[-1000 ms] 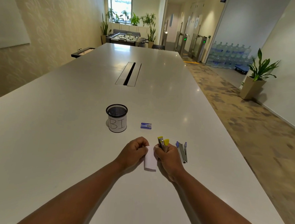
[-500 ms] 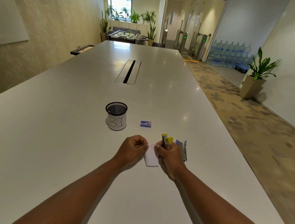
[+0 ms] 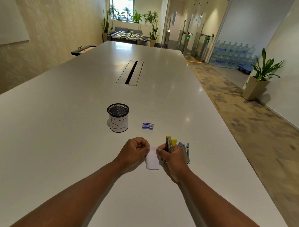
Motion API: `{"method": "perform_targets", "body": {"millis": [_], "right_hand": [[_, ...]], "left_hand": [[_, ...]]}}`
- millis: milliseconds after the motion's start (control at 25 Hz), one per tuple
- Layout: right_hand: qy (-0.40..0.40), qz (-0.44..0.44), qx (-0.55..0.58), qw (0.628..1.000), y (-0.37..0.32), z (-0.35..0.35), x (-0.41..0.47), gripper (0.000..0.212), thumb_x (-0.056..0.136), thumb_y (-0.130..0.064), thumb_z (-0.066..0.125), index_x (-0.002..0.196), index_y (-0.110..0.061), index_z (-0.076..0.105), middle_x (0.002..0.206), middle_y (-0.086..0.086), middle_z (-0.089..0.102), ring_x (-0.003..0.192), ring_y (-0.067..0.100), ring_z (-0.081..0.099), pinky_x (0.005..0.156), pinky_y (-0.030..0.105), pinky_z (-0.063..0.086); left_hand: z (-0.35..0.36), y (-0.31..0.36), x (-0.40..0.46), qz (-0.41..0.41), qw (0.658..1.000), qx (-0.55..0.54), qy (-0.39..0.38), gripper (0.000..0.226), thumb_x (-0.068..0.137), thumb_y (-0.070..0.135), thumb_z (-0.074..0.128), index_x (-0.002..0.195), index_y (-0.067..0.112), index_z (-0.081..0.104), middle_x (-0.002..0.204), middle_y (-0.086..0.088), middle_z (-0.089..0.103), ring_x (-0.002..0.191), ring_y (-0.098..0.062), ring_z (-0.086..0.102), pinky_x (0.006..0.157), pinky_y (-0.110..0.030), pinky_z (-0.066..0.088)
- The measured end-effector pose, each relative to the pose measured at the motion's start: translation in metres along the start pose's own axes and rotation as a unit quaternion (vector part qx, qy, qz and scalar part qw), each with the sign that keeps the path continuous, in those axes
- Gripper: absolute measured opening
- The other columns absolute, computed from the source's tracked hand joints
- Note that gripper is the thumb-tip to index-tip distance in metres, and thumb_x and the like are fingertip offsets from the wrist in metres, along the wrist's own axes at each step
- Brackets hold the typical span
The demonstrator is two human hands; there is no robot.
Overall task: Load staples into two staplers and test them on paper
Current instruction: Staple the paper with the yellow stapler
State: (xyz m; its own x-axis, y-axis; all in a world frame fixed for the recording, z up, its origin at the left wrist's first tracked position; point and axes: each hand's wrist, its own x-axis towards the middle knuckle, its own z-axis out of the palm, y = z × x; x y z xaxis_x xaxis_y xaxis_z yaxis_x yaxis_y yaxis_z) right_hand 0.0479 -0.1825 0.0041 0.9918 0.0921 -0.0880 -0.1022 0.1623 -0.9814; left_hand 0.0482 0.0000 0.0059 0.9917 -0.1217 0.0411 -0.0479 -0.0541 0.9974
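Observation:
A small white paper (image 3: 152, 159) lies on the table between my hands. My left hand (image 3: 135, 151) is curled, its fingertips pinching the paper's left edge. My right hand (image 3: 171, 156) grips a yellow stapler (image 3: 169, 142), whose yellow-tipped jaws stick up past my fingers at the paper's right edge. A blue stapler (image 3: 184, 151) lies flat on the table just right of that hand. A small blue staple box (image 3: 147, 126) sits further back, behind the paper.
A black mesh pen cup (image 3: 118, 118) labelled "BI" stands to the left behind my hands. A cable slot (image 3: 130, 72) runs along the middle of the long white table (image 3: 59, 126). The table's right edge drops to carpet.
My hands, the paper and the yellow stapler have stayed nearly still. The view tilted slightly.

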Motion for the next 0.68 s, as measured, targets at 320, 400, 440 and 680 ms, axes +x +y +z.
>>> {"method": "perform_targets", "body": {"millis": [320,400,440,680], "right_hand": [[0.001,-0.003,0.019,1.000,0.0041,-0.0008,0.0028,0.017,0.089,0.008,0.065,0.089,-0.007,0.060,0.069,0.009,0.055,0.058,0.018,0.051,0.055,0.029,0.046],[0.006,0.001,0.023,1.000,0.0045,-0.0011,0.0032,0.018,0.089,0.007,0.066,0.087,-0.010,0.062,0.070,0.009,0.056,0.060,0.019,0.052,0.056,0.029,0.046],[0.005,0.003,0.024,1.000,0.0048,-0.0011,0.0033,0.018,0.089,0.006,0.067,0.086,-0.011,0.063,0.070,0.010,0.056,0.060,0.020,0.052,0.055,0.030,0.046],[0.001,-0.003,0.019,1.000,0.0045,-0.0020,0.0026,0.018,0.089,0.003,0.068,0.085,-0.014,0.064,0.069,0.009,0.057,0.059,0.019,0.052,0.055,0.030,0.045]], "left_hand": [[0.0016,0.0017,-0.0009,-0.005,1.000,-0.007,0.004,0.005,0.095,-0.006,0.059,0.093,-0.010,0.059,0.078,-0.018,0.063,0.073,-0.025,0.054,0.061,-0.022,0.049],[0.0024,0.0027,-0.0013,-0.004,1.000,-0.007,0.005,0.005,0.095,-0.005,0.060,0.093,-0.010,0.060,0.077,-0.017,0.063,0.073,-0.025,0.053,0.061,-0.022,0.049],[0.0026,0.0033,-0.0015,-0.005,1.000,-0.010,0.004,0.005,0.095,-0.005,0.060,0.093,-0.010,0.060,0.077,-0.017,0.063,0.073,-0.024,0.053,0.061,-0.022,0.049],[0.0028,0.0055,-0.0027,-0.002,1.000,0.002,0.007,0.006,0.095,-0.003,0.062,0.092,-0.008,0.062,0.077,-0.015,0.066,0.072,-0.021,0.057,0.063,-0.024,0.050]]}}
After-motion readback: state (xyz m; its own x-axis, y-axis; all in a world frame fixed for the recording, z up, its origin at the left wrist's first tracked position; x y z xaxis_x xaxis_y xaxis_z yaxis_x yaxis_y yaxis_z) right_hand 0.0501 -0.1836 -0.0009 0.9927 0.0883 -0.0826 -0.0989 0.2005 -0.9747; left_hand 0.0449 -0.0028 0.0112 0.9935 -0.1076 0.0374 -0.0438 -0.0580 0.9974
